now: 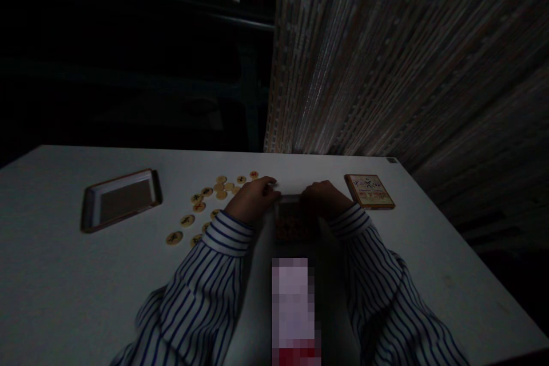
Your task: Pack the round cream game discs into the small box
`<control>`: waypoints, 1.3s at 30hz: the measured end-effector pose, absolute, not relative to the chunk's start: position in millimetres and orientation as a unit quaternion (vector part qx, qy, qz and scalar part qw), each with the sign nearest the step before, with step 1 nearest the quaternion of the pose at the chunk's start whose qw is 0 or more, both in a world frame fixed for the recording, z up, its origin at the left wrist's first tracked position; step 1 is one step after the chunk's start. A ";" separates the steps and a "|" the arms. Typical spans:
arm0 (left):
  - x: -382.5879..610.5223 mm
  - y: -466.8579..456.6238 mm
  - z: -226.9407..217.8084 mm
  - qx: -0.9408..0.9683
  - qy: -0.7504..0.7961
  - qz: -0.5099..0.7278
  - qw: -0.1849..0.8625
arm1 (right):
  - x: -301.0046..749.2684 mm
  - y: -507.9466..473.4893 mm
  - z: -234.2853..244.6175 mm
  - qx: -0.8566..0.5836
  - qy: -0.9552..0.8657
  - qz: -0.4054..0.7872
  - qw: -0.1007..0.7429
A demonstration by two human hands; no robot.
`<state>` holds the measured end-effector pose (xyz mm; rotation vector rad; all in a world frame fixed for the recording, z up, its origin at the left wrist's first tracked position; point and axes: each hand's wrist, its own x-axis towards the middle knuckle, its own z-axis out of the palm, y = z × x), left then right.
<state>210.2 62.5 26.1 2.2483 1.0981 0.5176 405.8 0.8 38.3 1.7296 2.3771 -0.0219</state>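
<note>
A small open box [295, 201] lies between my hands, with several round xiangqi pieces [291, 226] in its dim near part. My left hand [254, 199] is at the box's left side, its thumb and fingers curved and apart, nothing visible between them. At the box's right rim, my right hand [326, 199] has its fingers curled in; what they grip is hidden. More xiangqi pieces [187, 221], pale with red or dark characters, lie scattered left of my left hand, some partly behind my sleeve.
An open, shallow lid or tray [88, 211] lies at the left of the white table [107, 291]. A flat printed box [369, 191] sits at the right. Behind the table's far edge hangs a string curtain [326, 68]. The light is dim.
</note>
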 end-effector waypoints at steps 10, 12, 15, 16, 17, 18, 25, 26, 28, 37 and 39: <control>210.1 59.9 33.8 0.845 0.413 0.206 0.269 | 410.8 -3.4 53.5 0.604 0.795 0.016 0.057; 209.7 58.2 37.3 0.846 0.413 0.213 0.260 | 409.6 -3.3 54.4 0.604 0.794 0.014 0.058; 209.5 55.7 41.5 0.842 0.421 0.220 0.256 | 408.4 -3.3 55.9 0.605 0.794 0.017 0.061; 209.4 55.0 42.5 0.841 0.421 0.222 0.257 | 408.4 -3.4 56.1 0.605 0.794 0.019 0.061; 209.3 54.4 43.5 0.840 0.420 0.224 0.259 | 408.5 -3.6 56.1 0.605 0.794 0.020 0.060; 209.1 53.9 44.3 0.841 0.419 0.225 0.259 | 408.7 -3.8 55.9 0.605 0.794 0.023 0.057; 206.4 54.1 45.6 0.842 0.418 0.237 0.244 | 407.1 -4.2 55.9 0.606 0.793 0.029 0.050; 206.0 54.4 45.3 0.842 0.419 0.239 0.241 | 406.4 -4.0 56.4 0.608 0.792 0.029 0.053; 204.9 54.9 45.4 0.843 0.420 0.242 0.233 | 405.3 -3.7 57.3 0.610 0.790 0.032 0.054; 188.8 56.5 57.1 0.825 0.420 0.280 0.254 | 400.4 -7.7 61.0 0.597 0.800 0.054 -0.021; 178.1 60.8 59.7 0.815 0.436 0.279 0.260 | 397.8 -8.9 61.7 0.598 0.799 0.052 -0.032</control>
